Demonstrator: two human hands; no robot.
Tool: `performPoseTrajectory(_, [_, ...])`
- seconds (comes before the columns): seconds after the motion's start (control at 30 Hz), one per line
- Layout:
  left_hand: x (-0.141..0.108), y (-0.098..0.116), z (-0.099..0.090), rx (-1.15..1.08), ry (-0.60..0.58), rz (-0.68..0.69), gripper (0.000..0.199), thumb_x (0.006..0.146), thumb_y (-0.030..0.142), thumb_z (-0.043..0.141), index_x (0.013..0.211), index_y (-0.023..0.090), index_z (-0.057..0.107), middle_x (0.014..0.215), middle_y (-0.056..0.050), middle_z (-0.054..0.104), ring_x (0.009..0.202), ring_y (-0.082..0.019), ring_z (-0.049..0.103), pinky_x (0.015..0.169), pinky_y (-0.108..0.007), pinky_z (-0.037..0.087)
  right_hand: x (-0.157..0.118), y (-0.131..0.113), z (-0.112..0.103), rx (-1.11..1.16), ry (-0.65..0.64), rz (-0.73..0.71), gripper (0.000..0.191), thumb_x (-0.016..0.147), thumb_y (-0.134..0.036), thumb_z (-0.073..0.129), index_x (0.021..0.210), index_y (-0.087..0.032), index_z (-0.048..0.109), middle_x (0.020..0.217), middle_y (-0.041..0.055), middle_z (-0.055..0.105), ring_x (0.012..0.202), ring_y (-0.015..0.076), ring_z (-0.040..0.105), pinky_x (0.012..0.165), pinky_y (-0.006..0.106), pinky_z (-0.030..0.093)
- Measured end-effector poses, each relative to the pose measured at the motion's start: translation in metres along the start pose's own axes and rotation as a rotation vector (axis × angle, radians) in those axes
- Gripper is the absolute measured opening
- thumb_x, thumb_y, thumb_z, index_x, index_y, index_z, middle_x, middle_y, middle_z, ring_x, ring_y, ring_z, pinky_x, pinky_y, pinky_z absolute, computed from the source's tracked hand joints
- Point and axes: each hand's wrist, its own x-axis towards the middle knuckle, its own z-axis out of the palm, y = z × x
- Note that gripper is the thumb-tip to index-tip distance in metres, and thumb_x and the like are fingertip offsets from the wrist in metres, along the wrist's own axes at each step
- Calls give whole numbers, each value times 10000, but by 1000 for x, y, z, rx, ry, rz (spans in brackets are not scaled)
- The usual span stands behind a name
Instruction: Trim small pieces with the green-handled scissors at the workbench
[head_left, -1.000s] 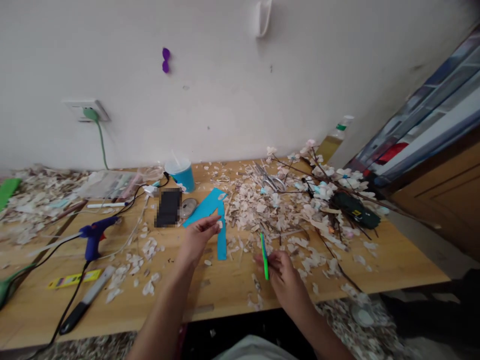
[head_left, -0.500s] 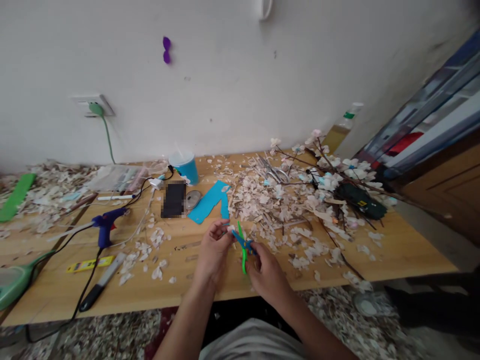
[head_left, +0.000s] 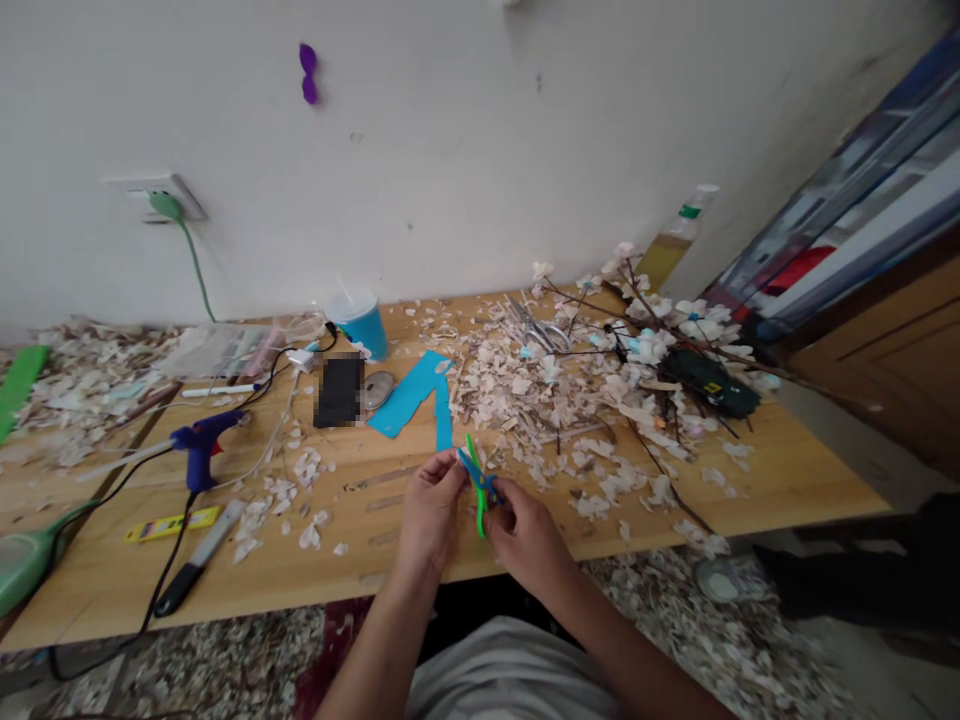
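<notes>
My right hand (head_left: 521, 525) grips small blue and green scissors (head_left: 480, 482) by the handles, their blades spread apart and pointing up and to the left. Close beside the blades, the fingertips of my left hand (head_left: 433, 500) are pinched on a small pale petal-like piece (head_left: 463, 455), mostly hidden by fingers and scissors. A cut blue sheet (head_left: 409, 395) lies just beyond my left hand, with a narrow blue strip (head_left: 443, 415) reaching toward it. Right of the strip spreads a heap of pale petal-like scraps (head_left: 510, 385).
Metal scissors (head_left: 544, 330) rest on the heap. Flowered branches (head_left: 652, 340) and a bottle (head_left: 675, 240) stand at the back right. Behind the dark blurred object (head_left: 337, 390) is a blue cup (head_left: 364, 325). A glue gun (head_left: 201, 450), box cutter (head_left: 199, 560) and cable lie left.
The view has shifted slightly, so the table sits a little further left and higher. Both hands stay together, with the scissor blades still apart around the pale piece.
</notes>
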Motion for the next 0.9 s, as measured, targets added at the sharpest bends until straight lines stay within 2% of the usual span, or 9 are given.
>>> performPoseTrajectory(0.2, [0,-4,-4,123,-9,52,239,666,365,797,735,157,703,665,-1,631,593,-101,502,607,-210,407,0,3,0,-18,5,-48,195,823,-215,572,1012,-189,614,906,51,652,842,203,609,763,310,464])
performPoseTrajectory(0.53, [4,4,-12,225,-34,50,257,664,400,788,704,160,705,629,2,617,593,-109,507,606,-223,399,-1,10,0,-110,18,-59,172,824,-190,573,991,-195,612,873,42,662,806,198,620,721,297,467])
performPoseTrajectory(0.8, [5,6,-13,187,-25,41,265,645,390,809,709,156,701,628,5,607,586,-101,497,601,-222,392,-1,10,3,-127,-7,-28,190,821,-169,579,1004,-190,627,936,65,690,885,224,653,789,319,482])
performPoseTrajectory(0.9, [5,5,-14,166,-30,50,278,654,405,812,712,158,696,637,5,608,591,-99,502,605,-218,398,-2,10,3,-135,-19,-21,170,830,-170,571,986,-185,635,914,64,692,855,221,655,769,312,478])
